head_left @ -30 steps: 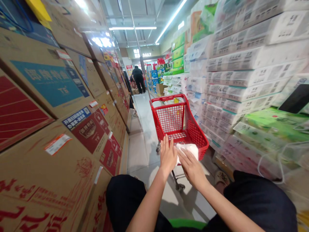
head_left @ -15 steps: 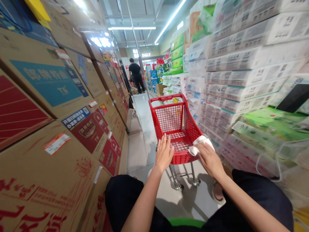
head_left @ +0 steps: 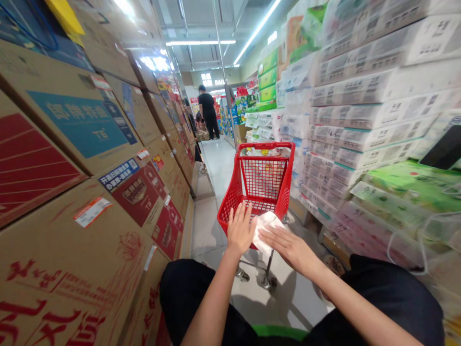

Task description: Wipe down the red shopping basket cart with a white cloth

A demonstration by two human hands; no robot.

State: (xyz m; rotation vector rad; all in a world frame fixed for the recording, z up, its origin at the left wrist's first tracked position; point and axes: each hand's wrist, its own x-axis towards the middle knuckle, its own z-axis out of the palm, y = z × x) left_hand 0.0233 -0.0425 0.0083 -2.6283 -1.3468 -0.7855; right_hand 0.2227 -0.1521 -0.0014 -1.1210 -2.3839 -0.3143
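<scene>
A small red shopping cart (head_left: 264,180) stands in the aisle just in front of my knees. My left hand (head_left: 240,229) lies flat and open against the cart's near rim, fingers spread. My right hand (head_left: 284,242) presses a white cloth (head_left: 264,227) onto the near edge of the cart, fingers stretched over it. The basket of the cart looks empty through its mesh. My legs in black trousers show at the bottom of the view.
Stacked cardboard boxes (head_left: 82,158) wall the left side. Packs of tissue paper (head_left: 363,125) are piled high on the right. A person in black (head_left: 209,113) stands far down the aisle. Pale floor tiles (head_left: 216,163) run between.
The cart has swung round so its near end faces me more squarely. My right hand slid the cloth from the right rim leftward to beside my left hand.
</scene>
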